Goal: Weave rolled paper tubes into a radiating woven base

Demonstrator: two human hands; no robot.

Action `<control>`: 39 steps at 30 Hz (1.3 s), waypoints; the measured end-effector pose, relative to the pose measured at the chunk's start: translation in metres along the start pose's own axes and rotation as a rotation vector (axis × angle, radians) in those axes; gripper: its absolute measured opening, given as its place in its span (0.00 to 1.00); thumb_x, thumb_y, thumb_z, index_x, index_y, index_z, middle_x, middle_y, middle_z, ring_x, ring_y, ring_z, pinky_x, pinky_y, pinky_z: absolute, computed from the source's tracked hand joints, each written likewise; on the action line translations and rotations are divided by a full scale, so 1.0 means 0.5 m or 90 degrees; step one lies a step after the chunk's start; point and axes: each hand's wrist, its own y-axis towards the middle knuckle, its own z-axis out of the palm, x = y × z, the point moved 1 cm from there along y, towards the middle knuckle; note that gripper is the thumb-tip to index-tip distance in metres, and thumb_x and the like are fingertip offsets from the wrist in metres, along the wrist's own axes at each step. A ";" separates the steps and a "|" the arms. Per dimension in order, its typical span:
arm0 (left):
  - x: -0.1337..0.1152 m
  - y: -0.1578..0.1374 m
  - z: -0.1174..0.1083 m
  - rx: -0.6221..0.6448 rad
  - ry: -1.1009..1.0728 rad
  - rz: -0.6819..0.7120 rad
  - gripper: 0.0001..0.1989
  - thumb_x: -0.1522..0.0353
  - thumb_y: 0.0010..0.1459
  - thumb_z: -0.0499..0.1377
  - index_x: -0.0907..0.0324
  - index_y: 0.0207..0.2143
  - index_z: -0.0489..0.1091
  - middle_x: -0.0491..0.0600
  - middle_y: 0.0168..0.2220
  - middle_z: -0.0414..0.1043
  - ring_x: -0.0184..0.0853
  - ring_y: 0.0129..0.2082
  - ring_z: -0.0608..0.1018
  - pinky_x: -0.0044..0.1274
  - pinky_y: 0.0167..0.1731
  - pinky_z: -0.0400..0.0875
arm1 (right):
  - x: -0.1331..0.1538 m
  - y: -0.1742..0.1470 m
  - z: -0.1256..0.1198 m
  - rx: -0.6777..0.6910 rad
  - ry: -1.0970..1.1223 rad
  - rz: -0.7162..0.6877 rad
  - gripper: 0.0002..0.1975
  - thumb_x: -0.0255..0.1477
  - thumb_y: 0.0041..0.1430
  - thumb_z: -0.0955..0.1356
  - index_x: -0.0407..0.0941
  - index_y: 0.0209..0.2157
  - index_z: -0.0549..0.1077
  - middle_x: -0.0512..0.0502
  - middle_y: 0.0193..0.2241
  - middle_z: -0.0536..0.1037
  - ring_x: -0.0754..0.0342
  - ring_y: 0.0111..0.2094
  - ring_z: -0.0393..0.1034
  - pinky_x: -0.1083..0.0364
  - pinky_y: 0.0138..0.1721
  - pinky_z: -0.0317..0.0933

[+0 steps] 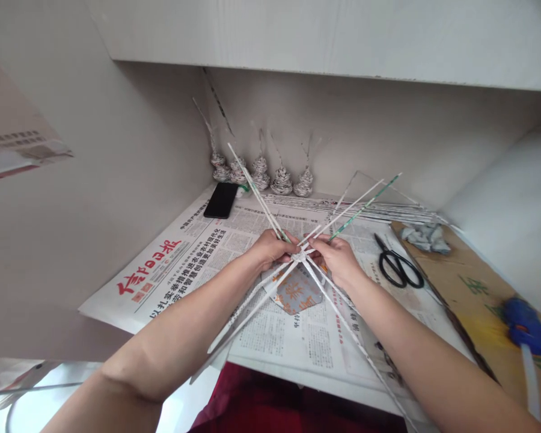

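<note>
Between my hands is a small woven centre [300, 257] of rolled newspaper strips, with long paper sticks spreading out from it on all sides. My left hand [276, 248] is closed on its left side, thumb pressed against the sticks. On the right, my right hand [332, 255] pinches a white paper stick [349, 209] and a green-printed one [365, 203] near the centre. Other white sticks [252, 307] run down toward my body. Beneath the weave lies a grey flat piece with orange lettering [294, 291]. My fingertips are partly hidden by the strips.
Newspaper [184, 264] covers the table. A black phone [220, 200] and several woven paper gourds [281, 179] stand toward the back, beside a bundle of paper sticks [365, 210]. To the right are black scissors [399, 267], cardboard [460, 282], a crumpled cloth [426, 237] and a blue glue gun [529, 328]. A shelf [324, 36] overhangs.
</note>
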 end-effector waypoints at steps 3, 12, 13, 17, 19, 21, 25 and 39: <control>-0.002 -0.002 0.001 0.019 0.000 0.015 0.07 0.77 0.38 0.66 0.66 0.25 0.73 0.45 0.19 0.71 0.24 0.14 0.69 0.14 0.12 0.61 | 0.005 0.002 -0.002 0.004 0.040 0.057 0.06 0.25 0.45 0.72 0.41 0.29 0.76 0.50 0.18 0.77 0.60 0.16 0.68 0.64 0.15 0.61; -0.001 -0.004 -0.003 0.077 0.043 0.079 0.06 0.75 0.41 0.66 0.66 0.26 0.74 0.45 0.18 0.71 0.24 0.14 0.68 0.16 0.14 0.65 | 0.010 0.001 -0.007 -0.052 0.052 0.122 0.09 0.29 0.50 0.73 0.40 0.22 0.73 0.45 0.16 0.76 0.59 0.14 0.68 0.63 0.15 0.64; -0.003 -0.005 -0.004 0.076 0.052 0.083 0.06 0.75 0.41 0.66 0.66 0.26 0.74 0.45 0.18 0.71 0.24 0.14 0.68 0.16 0.14 0.65 | 0.011 -0.001 -0.006 -0.056 0.060 0.124 0.08 0.28 0.49 0.73 0.40 0.23 0.73 0.46 0.16 0.76 0.59 0.15 0.68 0.63 0.16 0.65; -0.014 -0.010 -0.003 0.046 0.074 0.093 0.06 0.76 0.42 0.66 0.66 0.27 0.74 0.46 0.20 0.72 0.24 0.15 0.69 0.16 0.15 0.66 | 0.013 -0.012 -0.004 -0.018 0.103 0.118 0.06 0.23 0.43 0.74 0.41 0.25 0.74 0.47 0.20 0.78 0.57 0.18 0.72 0.61 0.21 0.68; -0.018 -0.013 -0.002 0.019 0.076 0.091 0.06 0.76 0.42 0.65 0.66 0.27 0.74 0.46 0.21 0.72 0.24 0.15 0.70 0.16 0.15 0.67 | 0.014 -0.019 -0.002 0.019 0.121 0.104 0.09 0.22 0.40 0.75 0.41 0.26 0.73 0.47 0.22 0.79 0.56 0.21 0.73 0.60 0.24 0.69; -0.019 -0.014 -0.002 0.002 0.079 0.091 0.05 0.77 0.43 0.65 0.66 0.27 0.74 0.45 0.20 0.72 0.24 0.15 0.70 0.16 0.15 0.67 | 0.017 -0.026 0.001 0.038 0.132 0.087 0.12 0.22 0.37 0.76 0.42 0.27 0.73 0.48 0.23 0.79 0.56 0.22 0.73 0.59 0.26 0.70; -0.014 -0.013 0.000 -0.004 0.104 0.114 0.06 0.76 0.43 0.66 0.65 0.26 0.73 0.44 0.19 0.71 0.25 0.15 0.71 0.18 0.16 0.69 | 0.021 -0.036 0.011 0.027 0.107 0.072 0.12 0.29 0.40 0.76 0.42 0.27 0.73 0.48 0.22 0.79 0.56 0.22 0.73 0.59 0.25 0.69; -0.005 -0.007 0.000 0.012 -0.030 0.007 0.10 0.74 0.39 0.71 0.67 0.27 0.76 0.50 0.27 0.75 0.28 0.23 0.76 0.18 0.21 0.74 | 0.012 -0.038 0.018 -0.059 0.099 0.050 0.15 0.19 0.35 0.70 0.43 0.31 0.73 0.52 0.19 0.77 0.56 0.19 0.71 0.58 0.23 0.67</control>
